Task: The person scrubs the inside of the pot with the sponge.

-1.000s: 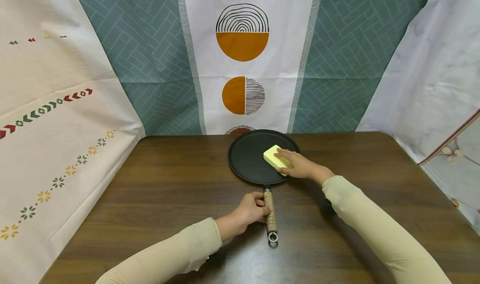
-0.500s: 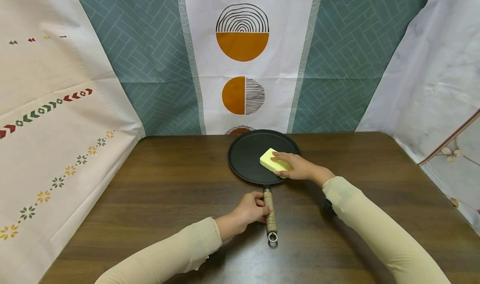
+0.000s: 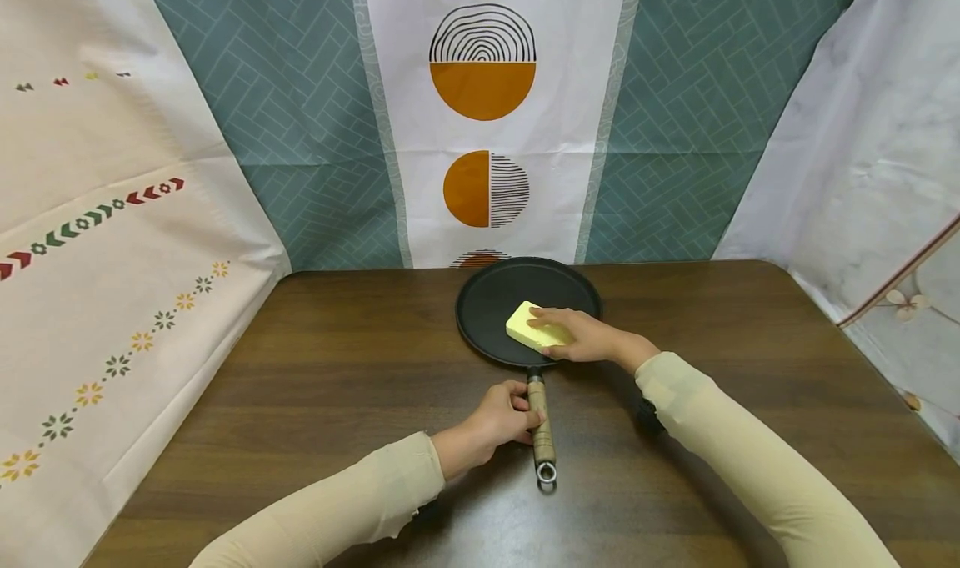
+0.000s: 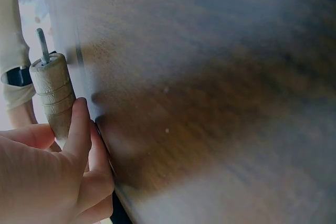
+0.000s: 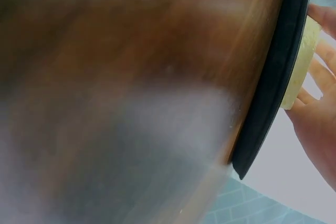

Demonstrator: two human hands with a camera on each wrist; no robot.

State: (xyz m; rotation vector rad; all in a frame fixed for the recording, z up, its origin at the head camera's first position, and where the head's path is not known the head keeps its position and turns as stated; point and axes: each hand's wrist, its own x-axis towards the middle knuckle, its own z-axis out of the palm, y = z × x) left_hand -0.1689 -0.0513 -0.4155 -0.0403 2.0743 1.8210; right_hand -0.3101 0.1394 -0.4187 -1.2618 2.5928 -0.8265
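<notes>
A flat black round pan (image 3: 491, 289) lies on the brown table near its back edge, its wooden handle (image 3: 542, 434) pointing toward the person. My left hand (image 3: 495, 422) grips that handle about midway, thumb and fingers on either side; in the left wrist view the handle's end with its metal ring (image 4: 43, 45) juts out past the fingers. A pale yellow rectangular sponge (image 3: 522, 324) sits flat on the lower middle of the pan. My right hand (image 3: 581, 336) holds the sponge from above and the right, and in the right wrist view the sponge (image 5: 302, 66) is against the pan's surface.
The brown wooden table (image 3: 337, 359) extends to both sides of the pan. Behind it hangs a teal and white cloth (image 3: 660, 176) with orange half circles. Patterned pale cloths hang at the left (image 3: 135, 259) and right.
My right hand has slid the sponge leftward and slightly toward the person across the pan. The left hand keeps its grip on the handle, and the pan stays in place.
</notes>
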